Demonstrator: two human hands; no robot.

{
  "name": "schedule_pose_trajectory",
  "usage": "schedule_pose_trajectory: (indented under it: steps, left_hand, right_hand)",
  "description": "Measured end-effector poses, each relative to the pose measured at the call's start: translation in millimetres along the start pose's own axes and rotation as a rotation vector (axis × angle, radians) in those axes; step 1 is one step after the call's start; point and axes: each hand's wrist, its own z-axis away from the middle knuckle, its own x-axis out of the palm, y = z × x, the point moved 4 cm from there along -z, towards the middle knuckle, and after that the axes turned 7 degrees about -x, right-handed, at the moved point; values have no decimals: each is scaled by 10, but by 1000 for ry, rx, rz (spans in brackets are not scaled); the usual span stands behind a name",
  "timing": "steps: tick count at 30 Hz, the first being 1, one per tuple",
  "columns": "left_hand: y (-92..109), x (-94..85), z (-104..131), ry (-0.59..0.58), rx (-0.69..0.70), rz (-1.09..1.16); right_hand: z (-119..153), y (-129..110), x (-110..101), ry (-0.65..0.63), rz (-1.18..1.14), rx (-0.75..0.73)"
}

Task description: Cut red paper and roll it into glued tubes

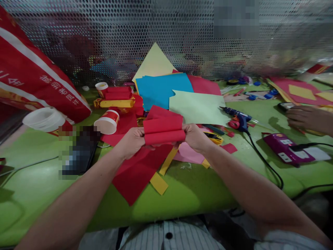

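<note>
A folded piece of red paper (163, 130) is held up over the middle of the table, creased into horizontal bands. My left hand (133, 141) pinches its left end, and my right hand (195, 139) grips the right end; some fingers are hidden behind it. Beneath lies a flat red sheet (142, 173) with yellow strips (159, 183) beside it. Behind the hands are a blue sheet (163, 88) and a pale green sheet (199, 106). Rolled red paper (118, 93) and a yellow roll (117, 103) rest at the left, near a tipped paper cup (106, 121).
A blue glue gun (240, 119) with a black cable lies to the right, near a purple power socket (288, 149). Another person's hand (309, 118) is at the right edge. White cups (44, 119), a dark phone (80, 152) and a large red bag (39, 66) stand left.
</note>
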Motion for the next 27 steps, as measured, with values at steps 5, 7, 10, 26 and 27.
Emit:
schedule_pose_trajectory:
  steps: [5,7,10,26,27]
  left_hand:
    - [-13,-2,-10,8,-21,-6]
    - [-9,-4,-11,13,-26,-3]
    - [7,-20,-6,20,-33,30]
    - [78,-119,34,408,210,-100]
    - [84,-141,51,473,225,-151]
  right_hand:
    - [-3,22,-3,-1,-12,28]
    - [-5,20,2,-19,-25,-5]
    - [-14,0,12,-65,-48,-95]
    - [9,62,-50,-12,-109,-96]
    - [14,62,-45,-19,-131,-114]
